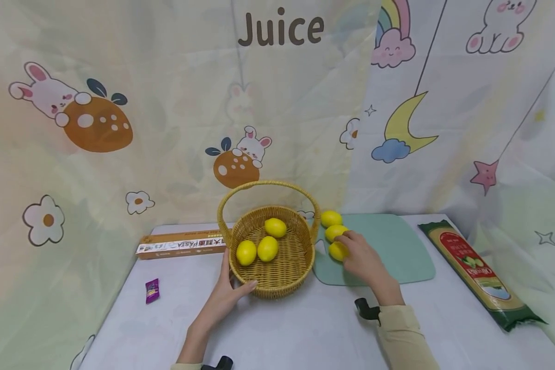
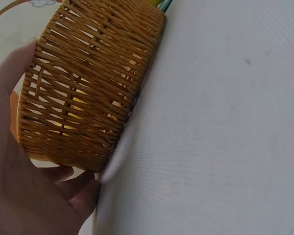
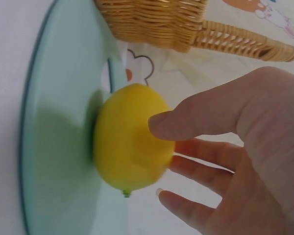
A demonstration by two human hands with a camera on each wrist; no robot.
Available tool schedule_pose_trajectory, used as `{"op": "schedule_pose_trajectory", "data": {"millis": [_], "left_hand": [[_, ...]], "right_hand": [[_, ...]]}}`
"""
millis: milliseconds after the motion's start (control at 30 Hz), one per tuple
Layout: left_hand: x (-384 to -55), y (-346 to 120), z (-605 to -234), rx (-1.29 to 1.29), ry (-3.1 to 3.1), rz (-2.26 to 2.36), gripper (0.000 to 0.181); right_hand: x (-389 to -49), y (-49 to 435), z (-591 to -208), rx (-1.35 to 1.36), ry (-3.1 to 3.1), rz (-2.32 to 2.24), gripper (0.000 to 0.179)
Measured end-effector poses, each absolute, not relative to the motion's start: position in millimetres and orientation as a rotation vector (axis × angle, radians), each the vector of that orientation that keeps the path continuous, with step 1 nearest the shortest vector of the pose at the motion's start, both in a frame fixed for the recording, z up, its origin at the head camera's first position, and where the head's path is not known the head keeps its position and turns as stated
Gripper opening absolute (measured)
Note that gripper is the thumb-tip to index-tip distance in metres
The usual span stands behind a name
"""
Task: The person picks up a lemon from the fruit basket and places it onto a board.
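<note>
A round wicker basket with a tall arched handle stands on the table, three lemons inside it. My left hand holds the basket's near left side, thumb towards the rim; in the left wrist view its other fingers lie low against the wickerwork. Right of the basket, a pale green cutting board bears three more lemons in a row. The nearest lemon is between the thumb and fingers of my right hand. Behind it lie the middle lemon and the far lemon.
A long pasta box lies behind the basket to the left. A small purple wrapped packet rests on the white table. Along the right edge lies a long green and red package. A printed curtain hangs behind the table.
</note>
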State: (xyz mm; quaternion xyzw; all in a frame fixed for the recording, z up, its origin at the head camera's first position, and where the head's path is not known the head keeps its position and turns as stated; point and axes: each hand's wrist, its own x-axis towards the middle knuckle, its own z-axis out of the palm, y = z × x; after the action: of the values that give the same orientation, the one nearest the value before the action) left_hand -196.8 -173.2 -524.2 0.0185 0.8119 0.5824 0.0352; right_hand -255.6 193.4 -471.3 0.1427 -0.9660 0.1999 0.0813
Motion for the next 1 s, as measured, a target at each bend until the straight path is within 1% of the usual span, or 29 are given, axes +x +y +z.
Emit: {"op": "schedule_pose_trajectory", "data": {"millis": [267, 667, 1000], "left_hand": [[-196, -174, -523, 0.044, 2.499, 1.78, 0.115], [-195, -173, -522, 0.052, 2.494, 1.786, 0.114], [-196, -172, -521, 0.061, 2.484, 1.803, 0.115]], "right_hand": [[-250, 191, -459, 0.439, -2.882, 0.596, 0.044], [-230, 177, -431, 0.509, -2.884, 0.647, 0.048], [-223, 162, -424, 0.658, -2.819, 0.665, 0.051]]}}
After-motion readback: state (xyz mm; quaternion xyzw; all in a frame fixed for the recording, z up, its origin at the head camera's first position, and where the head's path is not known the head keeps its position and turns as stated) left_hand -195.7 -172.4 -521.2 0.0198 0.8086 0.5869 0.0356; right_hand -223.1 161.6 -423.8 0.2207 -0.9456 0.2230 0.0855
